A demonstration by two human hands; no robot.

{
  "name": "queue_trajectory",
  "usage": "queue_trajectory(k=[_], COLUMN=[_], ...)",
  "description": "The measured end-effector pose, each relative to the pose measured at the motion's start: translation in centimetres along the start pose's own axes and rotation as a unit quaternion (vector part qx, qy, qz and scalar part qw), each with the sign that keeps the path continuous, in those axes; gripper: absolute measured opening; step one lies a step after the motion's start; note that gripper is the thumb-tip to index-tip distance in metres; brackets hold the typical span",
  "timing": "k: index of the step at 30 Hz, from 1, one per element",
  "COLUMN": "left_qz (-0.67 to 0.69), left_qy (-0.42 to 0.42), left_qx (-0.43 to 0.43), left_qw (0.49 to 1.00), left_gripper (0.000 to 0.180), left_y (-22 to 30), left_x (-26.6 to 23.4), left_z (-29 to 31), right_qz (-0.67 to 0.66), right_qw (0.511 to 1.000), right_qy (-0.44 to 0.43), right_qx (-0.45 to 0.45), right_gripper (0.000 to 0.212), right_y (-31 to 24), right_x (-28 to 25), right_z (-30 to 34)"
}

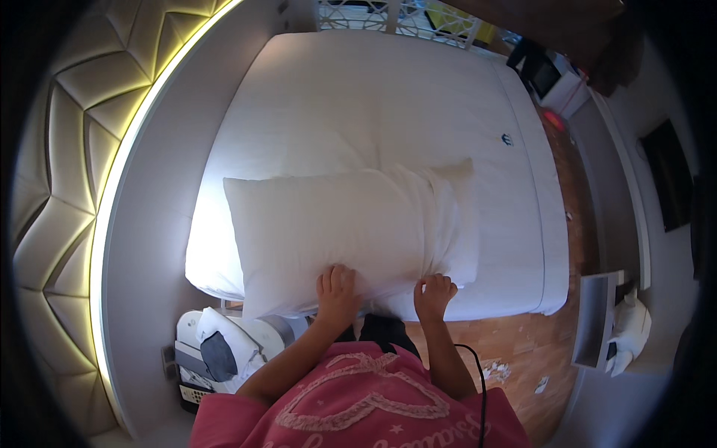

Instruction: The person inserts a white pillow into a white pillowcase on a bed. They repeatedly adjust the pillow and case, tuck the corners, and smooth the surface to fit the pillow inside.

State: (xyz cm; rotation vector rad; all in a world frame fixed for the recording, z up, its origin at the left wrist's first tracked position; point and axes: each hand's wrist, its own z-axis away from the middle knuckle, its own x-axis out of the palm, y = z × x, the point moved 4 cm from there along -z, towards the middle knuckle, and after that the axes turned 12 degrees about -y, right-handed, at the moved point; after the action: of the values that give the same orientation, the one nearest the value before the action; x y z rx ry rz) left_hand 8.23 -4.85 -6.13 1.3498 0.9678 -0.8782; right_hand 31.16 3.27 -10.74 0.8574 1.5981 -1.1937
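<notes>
A white pillow (328,216) lies across the near side of the bed, close in front of me. Its white pillowcase (441,216) is bunched in folds toward the right end, with a loose part stretching past the folds. My left hand (338,291) rests on the near edge of the pillow, fingers bent over it; whether it grips cloth is hard to see. With curled fingers, my right hand (435,293) pinches the near edge of the pillowcase by the folds. Under the pillow spreads the bed's white sheet (336,97).
A padded, lit headboard wall (67,157) runs along the left. Beside the bed at lower left, a bedside table (276,336) carries a white cloth and a dark item. Paper scraps (496,370) litter the wooden floor (515,340). A wall shelf (596,321) stands at right.
</notes>
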Motion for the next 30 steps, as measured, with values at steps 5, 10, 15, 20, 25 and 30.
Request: queue_trajectory(k=[5, 10, 15, 20, 25, 30], left_qz=[-0.005, 0.065, 0.124, 0.177, 0.318, 0.468], left_qy=[0.009, 0.103, 0.052, 0.157, 0.306, 0.481], left_qx=[0.003, -0.126, -0.367, -0.412, -0.484, -0.552], left_qw=[1.0, 0.984, 0.921, 0.88, 0.756, 0.495], left_gripper=[0.054, 0.067, 0.086, 0.088, 0.089, 0.092], left_y=[-1.1, -2.8, -4.3, -4.5, -9.3, -17.0], left_x=[1.4, 1.6, 2.3, 3.5, 7.5, 9.4], left_z=[0.1, 0.4, 2.5, 3.1, 6.5, 10.3], right_qz=[-0.111, -0.043, 0.02, -0.006, -0.008, -0.021], right_qw=[0.983, 0.941, 0.932, 0.944, 0.9, 0.857], right_qy=[-0.07, -0.159, -0.153, -0.121, -0.177, -0.226], right_qx=[-0.132, -0.295, -0.329, -0.307, -0.397, -0.463], right_gripper=[0.043, 0.062, 0.069, 0.073, 0.071, 0.072], right_y=[-6.5, -13.3, -9.3, -6.5, -15.0, -26.4], right_x=[-0.9, -0.3, 0.4, 0.4, 0.4, 1.1], right_z=[-2.7, -6.0, -9.1, -11.1, -12.0, -11.7])
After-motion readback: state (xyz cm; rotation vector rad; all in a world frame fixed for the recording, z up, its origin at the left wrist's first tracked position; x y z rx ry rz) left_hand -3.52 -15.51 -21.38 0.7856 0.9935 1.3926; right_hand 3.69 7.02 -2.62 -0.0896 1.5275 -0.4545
